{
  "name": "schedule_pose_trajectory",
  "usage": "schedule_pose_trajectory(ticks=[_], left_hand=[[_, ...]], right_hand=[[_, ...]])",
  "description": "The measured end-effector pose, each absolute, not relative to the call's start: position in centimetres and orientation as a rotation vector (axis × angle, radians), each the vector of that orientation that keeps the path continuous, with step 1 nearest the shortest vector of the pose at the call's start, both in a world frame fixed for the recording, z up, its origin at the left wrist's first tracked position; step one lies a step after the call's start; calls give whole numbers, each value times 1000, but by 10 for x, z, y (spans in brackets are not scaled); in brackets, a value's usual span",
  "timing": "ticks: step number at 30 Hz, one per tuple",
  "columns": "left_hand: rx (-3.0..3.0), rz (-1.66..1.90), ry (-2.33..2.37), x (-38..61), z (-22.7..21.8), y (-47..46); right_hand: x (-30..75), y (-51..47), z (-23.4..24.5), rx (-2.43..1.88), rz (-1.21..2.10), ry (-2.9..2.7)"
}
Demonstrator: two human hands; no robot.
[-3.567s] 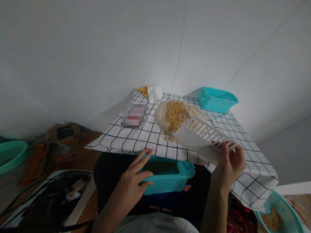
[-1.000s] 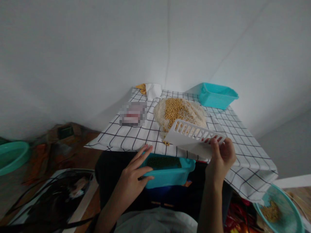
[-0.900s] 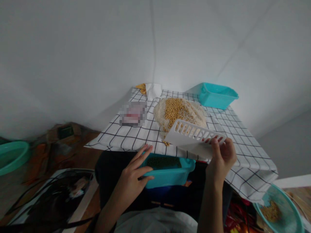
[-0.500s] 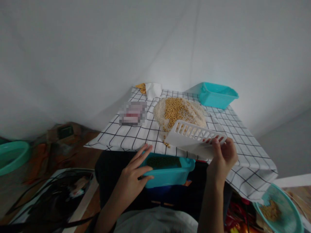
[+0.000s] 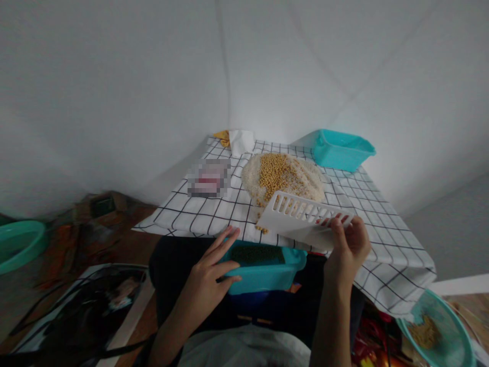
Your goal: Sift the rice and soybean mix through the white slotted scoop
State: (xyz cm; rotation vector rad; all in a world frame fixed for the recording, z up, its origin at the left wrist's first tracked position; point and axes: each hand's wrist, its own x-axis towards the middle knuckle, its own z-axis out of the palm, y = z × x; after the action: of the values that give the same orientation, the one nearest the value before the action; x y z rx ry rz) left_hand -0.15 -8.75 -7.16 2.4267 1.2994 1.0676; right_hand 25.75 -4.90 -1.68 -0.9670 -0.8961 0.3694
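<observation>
My right hand (image 5: 349, 242) pinches the right end of a white plastic panel with a row of slots (image 5: 292, 224). The panel stands tilted at the table's near edge, slots uppermost, in front of a pile of yellow soybeans (image 5: 275, 173) and pale rice-like grains (image 5: 250, 176). A few soybeans lie by its left end. Below the table edge, a teal bin (image 5: 263, 279) holding small dark green grains (image 5: 256, 254) rests at my lap. My left hand (image 5: 212, 275) lies at that bin's left end, fingers spread, the longer ones reaching to the cloth's edge.
A white checked cloth (image 5: 183, 216) covers the table. At its back right stands another teal bin (image 5: 342, 151); a white cloth (image 5: 241, 141) lies at the back left, behind a blurred-out item (image 5: 209, 178). Basins (image 5: 454, 326) and a black bag (image 5: 87, 316) are at floor level.
The white panel and my right hand have shifted slightly left. My left hand, the bins and the pile stay where they were.
</observation>
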Motion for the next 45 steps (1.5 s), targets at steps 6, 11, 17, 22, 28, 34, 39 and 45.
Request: schedule_pose_trajectory(ticks=[6,11,17,22,28,34,39,45], left_hand=[[2411,1076,1282,-3,-74,-86],[2394,1054,1269,-5,-75,-86],[2395,1063,1223,-7,-74,-85],[2396,1099,1187,-7,-75,-84],[2390,1103,1180,-7,-77,-84],[2399,1140,1172,-6,-76,-83],[2396,1135,1179,-7,-77,-84],[2400,1127,1176,-7,-76,-83]], right_hand=[[261,-49,-18,-964,402,-913],[264,-49,-15,-902,376,-902],[264,-47,-14,-889,335,-849],[259,-48,-15,-927,352,-872],[258,-50,-14,-1002,280,-897],[264,-47,-17,-996,222,-854],[261,-46,-19,-1017,223,-861],[255,-45,-16,-946,264,-888]])
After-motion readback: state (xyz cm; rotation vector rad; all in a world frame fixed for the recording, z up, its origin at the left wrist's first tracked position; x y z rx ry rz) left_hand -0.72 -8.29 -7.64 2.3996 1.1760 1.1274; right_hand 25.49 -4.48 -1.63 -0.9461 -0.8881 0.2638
